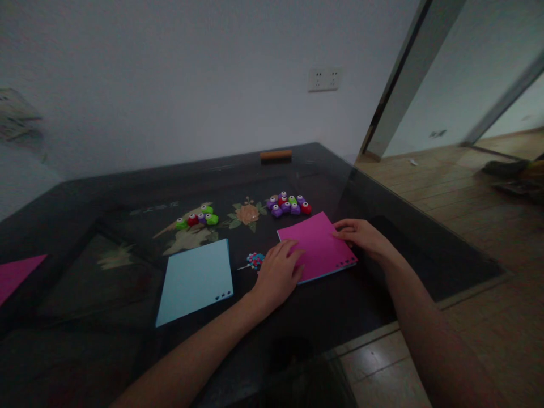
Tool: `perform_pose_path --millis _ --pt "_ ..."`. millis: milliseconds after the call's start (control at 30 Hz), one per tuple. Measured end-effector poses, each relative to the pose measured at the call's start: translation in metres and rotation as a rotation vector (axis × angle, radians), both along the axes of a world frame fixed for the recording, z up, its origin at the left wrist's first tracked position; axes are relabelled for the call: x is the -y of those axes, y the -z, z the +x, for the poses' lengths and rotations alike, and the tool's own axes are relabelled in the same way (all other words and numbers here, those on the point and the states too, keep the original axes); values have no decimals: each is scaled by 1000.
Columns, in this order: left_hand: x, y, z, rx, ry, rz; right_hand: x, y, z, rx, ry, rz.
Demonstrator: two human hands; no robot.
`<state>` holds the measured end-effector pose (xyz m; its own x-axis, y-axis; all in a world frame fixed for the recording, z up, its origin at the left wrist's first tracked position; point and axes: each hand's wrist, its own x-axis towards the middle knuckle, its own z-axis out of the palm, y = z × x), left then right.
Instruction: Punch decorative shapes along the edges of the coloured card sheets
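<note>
A stack of sheets with a pink top sheet [317, 241] lies on the dark table, blue paper showing along its lower edge. Small dark holes or marks sit at its near right corner. Across its left edge rests my left hand [278, 272], fingers stretched out over the pink paper. My right hand [361, 235] touches the right edge with its fingers extended and slightly bent. To the left lies a light blue stack of sheets [198, 280] with similar dark marks at one corner. A cluster of small pink and blue beads or pinheads [255, 260] is partly hidden behind my left hand.
Several purple, red and green eye-like pieces [289, 204] lie beyond the pink stack, with a smaller group [198, 217] to the left. An orange-brown bar [276, 154] lies at the table's far edge. Another pink sheet [19, 275] is cut off at left. A wall stands behind.
</note>
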<state>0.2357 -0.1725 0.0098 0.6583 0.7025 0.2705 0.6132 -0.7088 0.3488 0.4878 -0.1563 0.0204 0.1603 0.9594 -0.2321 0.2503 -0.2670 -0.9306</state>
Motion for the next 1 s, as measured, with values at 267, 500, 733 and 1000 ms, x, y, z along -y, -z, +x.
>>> perform_pose_path --millis 267,500,733,1000 --pt "-2 3 -1 -27 5 -40 0 0 0 53 -12 18" --pt "-3 3 -2 -11 8 -53 -6 11 5 228 93 151" --pt "-3 3 -2 0 26 -50 -9 12 2 266 104 222" --pt "-5 3 -4 28 40 -69 -7 10 -3 239 88 227"
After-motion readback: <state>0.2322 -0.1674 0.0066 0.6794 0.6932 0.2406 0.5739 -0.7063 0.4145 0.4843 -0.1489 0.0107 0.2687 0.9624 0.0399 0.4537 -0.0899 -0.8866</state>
